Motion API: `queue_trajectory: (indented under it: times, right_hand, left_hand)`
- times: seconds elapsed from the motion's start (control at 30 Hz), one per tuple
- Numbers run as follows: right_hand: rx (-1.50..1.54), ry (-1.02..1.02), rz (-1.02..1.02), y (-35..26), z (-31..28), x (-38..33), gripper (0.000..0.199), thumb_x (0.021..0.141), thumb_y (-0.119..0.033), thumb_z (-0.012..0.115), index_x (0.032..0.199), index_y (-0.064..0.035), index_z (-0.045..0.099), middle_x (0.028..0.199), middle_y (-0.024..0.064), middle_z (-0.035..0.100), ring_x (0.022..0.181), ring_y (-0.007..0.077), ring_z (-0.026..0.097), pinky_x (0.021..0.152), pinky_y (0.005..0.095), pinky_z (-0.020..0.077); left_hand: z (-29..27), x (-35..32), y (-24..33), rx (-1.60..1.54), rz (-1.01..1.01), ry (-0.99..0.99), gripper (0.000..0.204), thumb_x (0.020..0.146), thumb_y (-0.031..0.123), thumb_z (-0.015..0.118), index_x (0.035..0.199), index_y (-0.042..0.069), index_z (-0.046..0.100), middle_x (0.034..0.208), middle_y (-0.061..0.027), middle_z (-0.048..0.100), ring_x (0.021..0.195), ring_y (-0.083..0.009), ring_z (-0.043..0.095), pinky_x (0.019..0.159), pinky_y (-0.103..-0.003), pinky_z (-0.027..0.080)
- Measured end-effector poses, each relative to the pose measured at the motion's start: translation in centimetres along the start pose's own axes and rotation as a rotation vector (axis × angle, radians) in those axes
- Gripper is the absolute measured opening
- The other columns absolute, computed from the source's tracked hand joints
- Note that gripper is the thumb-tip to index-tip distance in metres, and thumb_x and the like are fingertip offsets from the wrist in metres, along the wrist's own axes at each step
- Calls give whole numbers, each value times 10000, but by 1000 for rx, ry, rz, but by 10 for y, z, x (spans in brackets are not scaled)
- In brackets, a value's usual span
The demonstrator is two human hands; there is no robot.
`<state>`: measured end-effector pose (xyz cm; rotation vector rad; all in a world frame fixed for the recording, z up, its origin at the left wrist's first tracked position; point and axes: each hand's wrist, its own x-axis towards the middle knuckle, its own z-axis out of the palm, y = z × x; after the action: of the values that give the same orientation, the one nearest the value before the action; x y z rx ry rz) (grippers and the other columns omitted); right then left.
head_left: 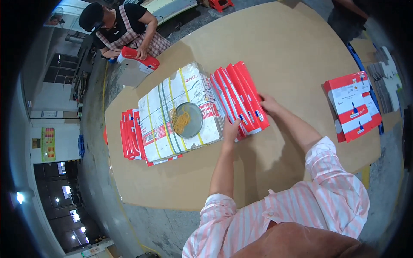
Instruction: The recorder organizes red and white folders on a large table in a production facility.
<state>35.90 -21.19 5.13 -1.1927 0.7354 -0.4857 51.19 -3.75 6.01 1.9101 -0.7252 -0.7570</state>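
A row of red-and-white printed flat packs (241, 101) leans in overlapping layers against the right side of a large strapped white bundle (155, 101). My left hand (231, 130) is closed on the near left corner of these packs, thumb up. At their right edge, my right hand (269, 105) grips the outermost pack, its fingertips partly hidden behind it. On top of the bundle sits a round grey dish (195, 120) with yellow rubber bands (180, 122) in it and over its left rim.
More red-and-white packs (128, 133) lie left of the bundle, partly under it. Another stack (355, 105) rests at the right table edge. Across the brown table (266, 34), a co-worker (124, 30) in a checked apron handles a red pack (140, 58). Grey pieces (383, 77) are piled beyond the right edge.
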Motion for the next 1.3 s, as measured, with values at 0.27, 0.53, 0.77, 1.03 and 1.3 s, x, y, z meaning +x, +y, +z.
queue_trajectory:
  times: [0.27,0.53,0.77,1.03,1.3]
  right_hand:
    - [652,-35,325,0,38,6,470,902,-314,575,1251,-10,493,1077,143,623,939,204,626,835,367,525]
    - [-154,129,-185,18,73,5,756,757,-292,757,1310,27,352,1158,174,582,1057,237,583,927,366,461]
    - [205,-13,17,10,61,-7,730,733,-255,778,1293,7,390,1163,181,586,1046,241,600,913,375,485]
    - [-73,-12,51,8,70,17,880,676,-343,806,1322,29,338,1141,223,588,1017,309,615,891,379,499]
    - [-270,163,69,5,78,5,637,689,-69,639,1278,10,409,1077,175,609,980,257,604,882,350,473]
  left_hand:
    - [-4,-2,3,-109,-18,-77,560,831,221,610,1303,-3,409,1143,-190,604,1029,-286,598,908,-364,440]
    - [-2,-3,44,-429,-55,-166,618,807,300,689,1241,-61,438,1091,-143,599,971,-223,592,899,-326,445]
    - [-17,-7,25,-230,34,-92,636,677,94,614,1259,-25,385,1030,-111,592,924,-201,592,829,-316,477]
    - [-12,2,6,-448,-3,-167,590,660,67,553,1223,-9,396,1075,-145,586,939,-235,592,847,-338,469]
    - [-17,9,1,-103,-47,-111,673,685,160,620,1277,-22,360,991,-199,614,904,-300,623,827,-373,479]
